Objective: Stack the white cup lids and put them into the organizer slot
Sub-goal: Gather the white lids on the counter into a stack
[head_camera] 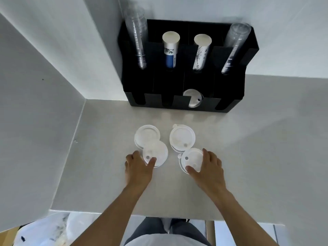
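On the table [248, 139], near edge: four loose white lids in two pairs, both hands down on the nearer two.
Left pair: far-left lid [147, 134] lies flat; near-left lid [156, 153] overlaps its near rim, so the two are already half nested.
Right pair: far-right lid [182, 136] lies flat; near-right lid [192, 159] touches or just overlaps its near rim, cannot tell which.
Left hand [138, 170]: fingers spread part open around the near-left lid; thumb lies on its near rim, another finger sits at its left edge. Contact seen, lift not evident; a light pinch, as I judge it.
Right hand [209, 168]: spread over the near-right lid, thumb on its near edge, fingers along its right rim. Lid sits between thumb and fingers, mostly uncovered. Firm grip or mere resting touch: cannot tell.
Why held so: grasping by the rim leaves the top face free, which suits sliding each lid onto its neighbour.
Organizer [177, 103]: black, against the wall, well apart from the hands. Upper row holds clear and paper cup stacks.
Slot: one lower front slot already holds a slot lid [192, 100], leaning; probable target.
Step, judged: gathering lids into a stack; none of the four is in the slot yet.
Risk: thin lids may skid on the smooth top.
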